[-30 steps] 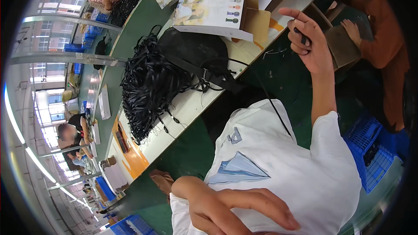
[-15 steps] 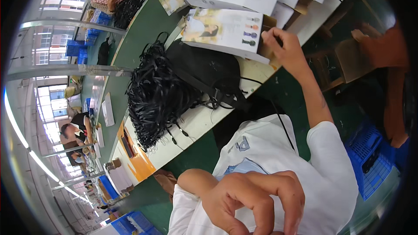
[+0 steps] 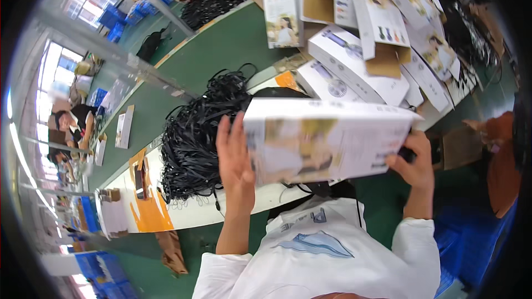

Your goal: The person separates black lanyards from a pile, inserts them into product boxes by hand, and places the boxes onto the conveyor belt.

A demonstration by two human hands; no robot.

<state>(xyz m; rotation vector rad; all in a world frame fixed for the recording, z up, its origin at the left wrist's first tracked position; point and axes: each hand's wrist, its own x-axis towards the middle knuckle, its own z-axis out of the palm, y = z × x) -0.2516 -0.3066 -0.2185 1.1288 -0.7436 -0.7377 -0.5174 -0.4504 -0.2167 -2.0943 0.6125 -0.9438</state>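
A long white printed carton (image 3: 327, 147), a little blurred, is held up above the near table edge in front of my shirt. At its right end my right hand (image 3: 417, 160) grips it, thumb on the front face. Something small and dark shows by that thumb; I cannot make out what it is. My left hand (image 3: 237, 160) stands upright against the carton's left end, fingers stretched and apart. Just left of that hand lies a heap of black straps (image 3: 191, 138). Behind the carton, a black bag (image 3: 280, 92) is mostly hidden.
Several white cartons (image 3: 354, 66), some with flaps raised, pile up at the back right. A dark phone (image 3: 139, 181) rests on an orange sheet (image 3: 152, 210) at the left. Across the green table (image 3: 221, 44) other people work. A person in orange (image 3: 501, 155) is at the right.
The carton has come off the table toward me in my right hand. My left hand has risen from near my chest to its left end. The view has shifted.
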